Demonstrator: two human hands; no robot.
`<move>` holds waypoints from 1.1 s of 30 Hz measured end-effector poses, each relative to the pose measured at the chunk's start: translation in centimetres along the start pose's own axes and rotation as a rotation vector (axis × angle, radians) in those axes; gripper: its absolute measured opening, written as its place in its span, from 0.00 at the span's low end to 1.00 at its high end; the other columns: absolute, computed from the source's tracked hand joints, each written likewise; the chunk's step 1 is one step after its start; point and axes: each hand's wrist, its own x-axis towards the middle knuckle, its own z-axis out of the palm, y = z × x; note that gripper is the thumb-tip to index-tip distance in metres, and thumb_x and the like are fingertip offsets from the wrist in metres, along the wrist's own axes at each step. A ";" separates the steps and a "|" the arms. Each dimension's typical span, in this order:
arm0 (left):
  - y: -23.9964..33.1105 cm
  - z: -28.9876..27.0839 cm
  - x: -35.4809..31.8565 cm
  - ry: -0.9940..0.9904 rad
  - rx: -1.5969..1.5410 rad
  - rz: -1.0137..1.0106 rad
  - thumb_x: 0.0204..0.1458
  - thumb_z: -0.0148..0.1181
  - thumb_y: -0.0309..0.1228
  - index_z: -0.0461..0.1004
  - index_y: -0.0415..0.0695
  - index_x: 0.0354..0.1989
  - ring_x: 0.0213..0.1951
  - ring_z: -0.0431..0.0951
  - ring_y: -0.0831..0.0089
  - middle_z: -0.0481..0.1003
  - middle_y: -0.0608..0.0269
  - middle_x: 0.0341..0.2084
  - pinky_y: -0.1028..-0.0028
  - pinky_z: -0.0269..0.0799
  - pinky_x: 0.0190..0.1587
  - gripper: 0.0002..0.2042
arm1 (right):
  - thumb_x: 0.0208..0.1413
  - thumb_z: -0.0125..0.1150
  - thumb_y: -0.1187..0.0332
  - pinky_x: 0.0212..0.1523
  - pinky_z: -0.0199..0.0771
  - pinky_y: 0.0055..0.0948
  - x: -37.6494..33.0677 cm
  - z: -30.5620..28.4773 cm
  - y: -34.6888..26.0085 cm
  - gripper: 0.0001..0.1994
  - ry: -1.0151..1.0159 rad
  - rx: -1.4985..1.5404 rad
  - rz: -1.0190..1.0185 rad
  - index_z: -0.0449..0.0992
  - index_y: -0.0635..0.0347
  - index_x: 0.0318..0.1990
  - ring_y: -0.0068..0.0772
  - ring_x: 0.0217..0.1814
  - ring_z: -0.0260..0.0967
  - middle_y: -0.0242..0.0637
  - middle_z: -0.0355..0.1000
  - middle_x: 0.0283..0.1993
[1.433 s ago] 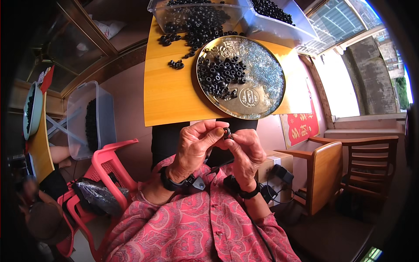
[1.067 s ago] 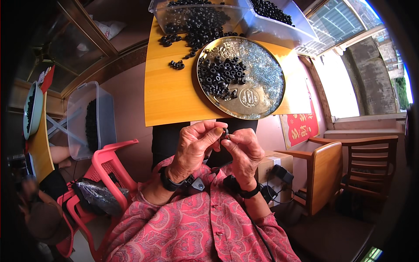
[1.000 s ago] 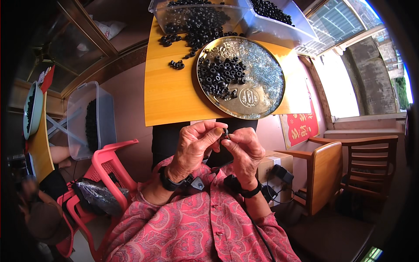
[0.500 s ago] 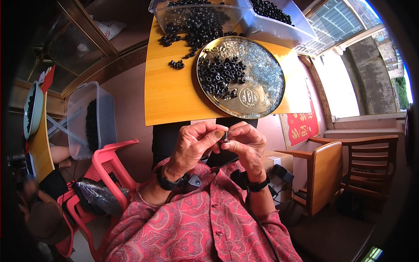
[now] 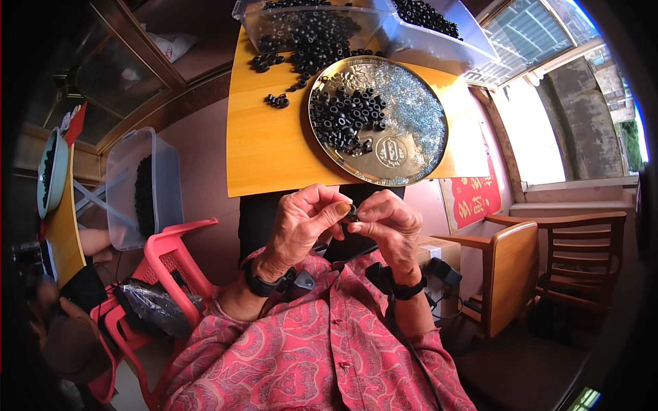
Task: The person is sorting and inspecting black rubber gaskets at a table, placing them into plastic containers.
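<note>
A: What is held, and how?

B: A small black piece [image 5: 352, 214], apparently a ring, is pinched by the fingertips of the left hand [image 5: 301, 220] and the right hand [image 5: 389, 227], just off the table's near edge. Whether anything else is held in either palm cannot be told.

A: Why by the fingertips?

B: Presumably because so small a piece is best steadied and seen that way.

A: And beyond?

B: On the table [image 5: 264, 157], a round tray [image 5: 364, 164] is set at the near edge, probably for easy reach. It is embossed, gold-toned and shiny like metal. Smooth, thick-walled black rings [image 5: 343, 122] are heaped on its left; tiny clear bits [image 5: 419, 103] are spread on its right, perhaps so that mixing is limited.

A: Farther still?

B: A small cluster [image 5: 277, 101] is seen toward the left edge. At the far end, more rings are held by two clear plastic tubs [image 5: 435, 58].
</note>
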 end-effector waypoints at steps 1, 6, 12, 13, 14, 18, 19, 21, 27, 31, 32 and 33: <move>0.1 0.0 0.0 0.000 0.000 0.000 0.57 0.61 0.32 0.76 0.40 0.37 0.20 0.74 0.86 0.77 0.69 0.23 0.86 0.65 0.21 0.08 | 0.38 0.74 0.82 0.36 0.74 0.23 0.1 -0.2 0.1 0.10 0.000 0.000 0.000 0.76 0.64 0.26 0.25 0.35 0.72 0.36 0.73 0.33; 0.5 -0.2 0.0 -0.013 0.113 0.013 0.57 0.61 0.30 0.77 0.41 0.36 0.21 0.73 0.86 0.77 0.69 0.23 0.85 0.66 0.21 0.06 | 0.41 0.72 0.81 0.36 0.74 0.22 0.3 -0.2 0.6 0.11 -0.040 0.099 -0.039 0.77 0.65 0.32 0.23 0.35 0.71 0.36 0.73 0.38; 0.9 -0.2 0.3 -0.074 0.029 -0.048 0.56 0.62 0.30 0.73 0.39 0.38 0.20 0.73 0.85 0.76 0.68 0.23 0.85 0.66 0.22 0.08 | 0.45 0.70 0.82 0.37 0.73 0.19 0.3 0.0 -0.1 0.19 -0.092 0.255 0.189 0.78 0.64 0.47 0.19 0.36 0.69 0.35 0.71 0.43; 1.0 -0.2 0.3 -0.073 0.028 -0.048 0.56 0.62 0.30 0.73 0.39 0.38 0.20 0.73 0.85 0.76 0.68 0.23 0.85 0.66 0.22 0.08 | 0.45 0.70 0.82 0.37 0.72 0.19 0.3 0.0 0.1 0.21 -0.113 0.235 0.164 0.78 0.62 0.50 0.19 0.36 0.69 0.35 0.71 0.43; 1.2 -0.2 0.4 -0.055 0.001 -0.066 0.56 0.63 0.30 0.71 0.39 0.39 0.20 0.73 0.84 0.76 0.67 0.22 0.85 0.66 0.21 0.09 | 0.45 0.70 0.81 0.36 0.71 0.18 0.2 -0.2 0.5 0.22 -0.125 0.189 0.151 0.78 0.60 0.50 0.19 0.36 0.68 0.35 0.72 0.44; 1.4 -0.4 0.5 -0.034 -0.030 -0.118 0.55 0.64 0.31 0.67 0.40 0.39 0.19 0.74 0.83 0.74 0.66 0.20 0.84 0.64 0.20 0.12 | 0.45 0.71 0.80 0.37 0.70 0.19 0.3 0.1 0.1 0.19 -0.124 0.157 0.153 0.80 0.61 0.48 0.19 0.37 0.68 0.36 0.73 0.44; 1.5 -0.4 0.5 -0.033 -0.030 -0.118 0.55 0.64 0.31 0.67 0.40 0.39 0.19 0.74 0.83 0.74 0.66 0.20 0.84 0.64 0.20 0.12 | 0.45 0.71 0.80 0.38 0.70 0.20 0.3 0.2 0.3 0.18 -0.106 0.149 0.118 0.80 0.62 0.47 0.20 0.37 0.69 0.37 0.73 0.44; 1.4 -0.3 0.5 -0.042 -0.045 -0.125 0.55 0.65 0.31 0.67 0.40 0.37 0.18 0.73 0.82 0.75 0.65 0.20 0.85 0.63 0.19 0.12 | 0.44 0.71 0.79 0.38 0.70 0.20 0.1 0.3 0.6 0.18 -0.089 0.140 0.084 0.80 0.63 0.46 0.21 0.37 0.69 0.37 0.73 0.44; 1.0 -0.2 0.3 -0.010 -0.044 -0.135 0.54 0.66 0.32 0.69 0.40 0.37 0.22 0.74 0.84 0.75 0.67 0.24 0.85 0.65 0.22 0.12 | 0.43 0.71 0.81 0.39 0.70 0.22 -0.6 1.1 0.7 0.17 0.032 0.223 0.083 0.79 0.66 0.44 0.22 0.37 0.69 0.39 0.74 0.43; -0.4 -0.3 0.2 -0.091 -0.147 0.094 0.51 0.69 0.33 0.72 0.38 0.48 0.31 0.74 0.84 0.77 0.63 0.36 0.83 0.71 0.32 0.19 | 0.42 0.72 0.82 0.37 0.69 0.21 -0.5 1.2 0.4 0.17 0.083 0.228 0.083 0.79 0.66 0.43 0.22 0.37 0.69 0.38 0.73 0.43; -0.3 -0.6 0.2 -0.176 -0.069 0.130 0.49 0.69 0.32 0.69 0.38 0.54 0.40 0.73 0.81 0.74 0.60 0.45 0.79 0.71 0.41 0.24 | 0.42 0.72 0.82 0.37 0.69 0.21 -0.5 1.3 0.3 0.17 0.096 0.245 0.089 0.79 0.66 0.43 0.22 0.37 0.69 0.38 0.73 0.43; -0.1 -0.8 0.1 -0.260 0.009 0.166 0.48 0.70 0.31 0.67 0.37 0.60 0.50 0.71 0.77 0.71 0.57 0.55 0.75 0.70 0.51 0.30 | 0.42 0.72 0.82 0.37 0.69 0.21 -0.5 1.3 0.3 0.17 0.095 0.244 0.090 0.79 0.66 0.43 0.22 0.37 0.69 0.38 0.73 0.43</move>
